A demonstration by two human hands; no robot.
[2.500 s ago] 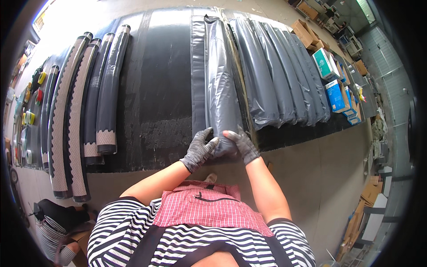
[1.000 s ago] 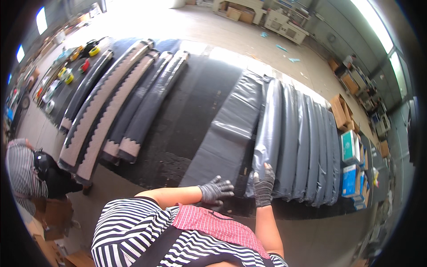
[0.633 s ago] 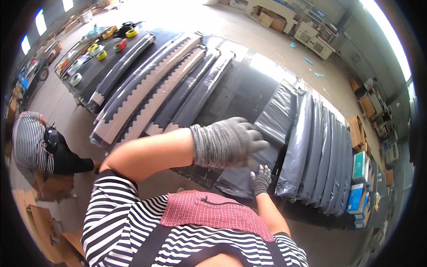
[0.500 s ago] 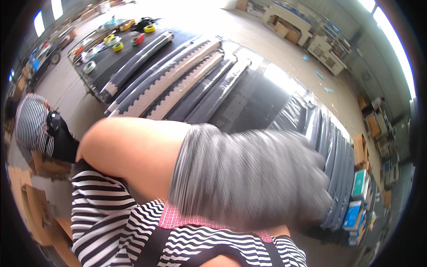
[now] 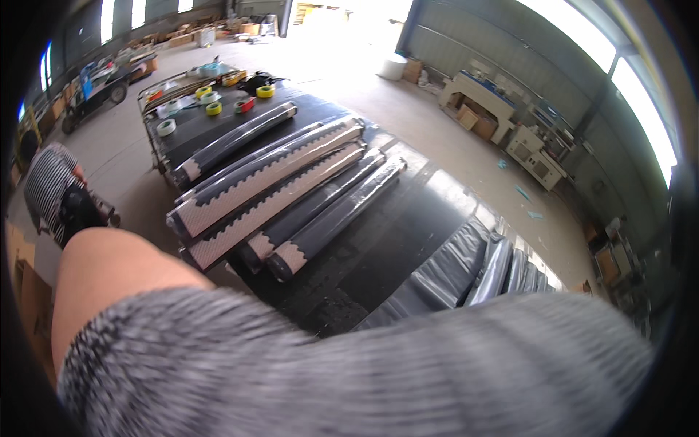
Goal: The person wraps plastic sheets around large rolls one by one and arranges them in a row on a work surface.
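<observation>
Our gloved left hand point(image 5: 378, 364) fills the lower view, blurred close to the lens — fingers' state we cannot tell. Right hand unseen. Nearest: grey bagged rolls point(image 5: 444, 273) laid side by side on the black table point(image 5: 408, 233).

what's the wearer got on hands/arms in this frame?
One gloved hand, held close to the camera, fills the lower frame: a knitted glove in mottled grey with fine ribbing, blurred. The forearm above its cuff is bare, no sleeve showing. Which hand it is cannot be told; the other is out of view.
</observation>
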